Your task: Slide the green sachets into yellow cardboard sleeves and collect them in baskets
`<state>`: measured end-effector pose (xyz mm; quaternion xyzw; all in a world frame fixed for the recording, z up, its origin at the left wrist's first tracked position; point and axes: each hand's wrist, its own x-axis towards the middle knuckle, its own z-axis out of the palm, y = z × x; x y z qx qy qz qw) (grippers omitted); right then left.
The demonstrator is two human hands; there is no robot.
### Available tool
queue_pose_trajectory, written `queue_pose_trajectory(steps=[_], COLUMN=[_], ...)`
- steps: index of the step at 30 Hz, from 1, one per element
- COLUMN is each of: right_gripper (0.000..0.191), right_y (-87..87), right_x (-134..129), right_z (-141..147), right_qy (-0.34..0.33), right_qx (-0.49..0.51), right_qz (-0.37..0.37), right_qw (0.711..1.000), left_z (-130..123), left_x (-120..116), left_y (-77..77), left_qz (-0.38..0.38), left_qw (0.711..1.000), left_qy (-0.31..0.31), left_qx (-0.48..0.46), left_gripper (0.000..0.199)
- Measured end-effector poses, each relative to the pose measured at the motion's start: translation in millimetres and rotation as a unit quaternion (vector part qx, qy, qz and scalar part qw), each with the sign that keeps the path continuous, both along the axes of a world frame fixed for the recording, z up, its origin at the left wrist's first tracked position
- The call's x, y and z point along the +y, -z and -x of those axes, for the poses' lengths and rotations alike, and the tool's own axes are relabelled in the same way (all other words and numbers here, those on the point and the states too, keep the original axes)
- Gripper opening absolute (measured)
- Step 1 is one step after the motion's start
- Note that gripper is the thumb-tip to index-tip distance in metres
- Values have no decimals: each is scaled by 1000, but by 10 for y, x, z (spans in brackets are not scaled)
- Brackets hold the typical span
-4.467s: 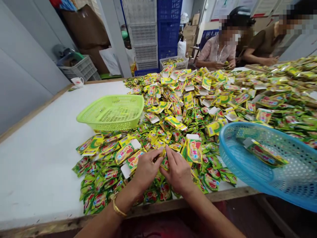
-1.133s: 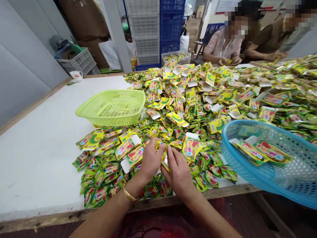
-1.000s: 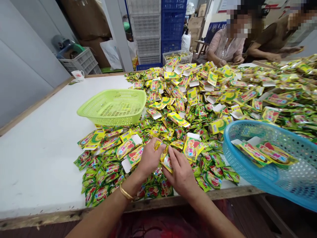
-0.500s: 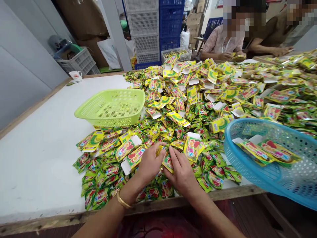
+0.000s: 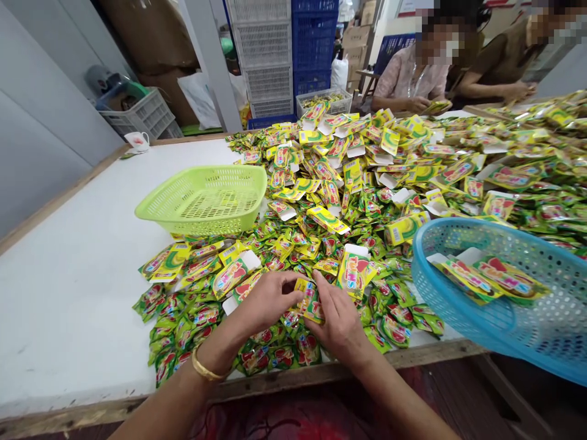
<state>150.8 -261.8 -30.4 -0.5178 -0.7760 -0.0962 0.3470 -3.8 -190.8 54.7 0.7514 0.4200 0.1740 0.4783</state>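
Both hands, left hand [image 5: 263, 299] and right hand [image 5: 339, 321], are pinching one small carton [image 5: 309, 300] over the sachet pile [image 5: 367, 201]; blue basket [image 5: 504, 330] is holding two done, loads left on the table [image 5: 68, 287].

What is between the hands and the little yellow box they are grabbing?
Nothing visible. The left hand and the right hand both already touch the small yellow cardboard candy box, held between their fingertips just above the heap of green candy sachets.

Bare white table [image 5: 68, 269] left, green basket [image 5: 204, 201] ahead, blue basket [image 5: 499, 293] blocking right
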Motion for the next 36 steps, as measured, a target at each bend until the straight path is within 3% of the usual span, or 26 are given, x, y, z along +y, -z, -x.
queue_pose_trajectory(steps=[6,11,13,19,23,28,33,36], right_gripper=[63,55,54,58,56,55,56,57], right_y=[82,97,88,59,33,40,8,-191], right_x=[-57,-82,-85,-119,-117,-116,-169,-202], right_z=[-14,6,5,-11,26,24,-6,-167], right_qy=[69,50,49,51,44,14,41,93], right_qx=[-18,-30,-30,-30,-27,-41,-24,-16], right_qz=[38,42,30,21,24,17,15,-13], right_qw=[997,997,998,998,998,999,999,995], left_z=[35,-36,-84,18,124,-59,-47,30], left_x=[-55,-89,-88,-102,-155,-272,-302,-237], left_y=[210,254,257,245,301,418,237,117], left_qz=[56,-100,-115,3,6,65,86,22], left_qw=[998,992,989,999,999,996,993,997], left_qy=[-35,-49,-46,-17,-32,-9,2,-21], left_qx=[12,61,83,44,29,-60,-81,-71], left_gripper=[21,21,18,15,16,28,24,30])
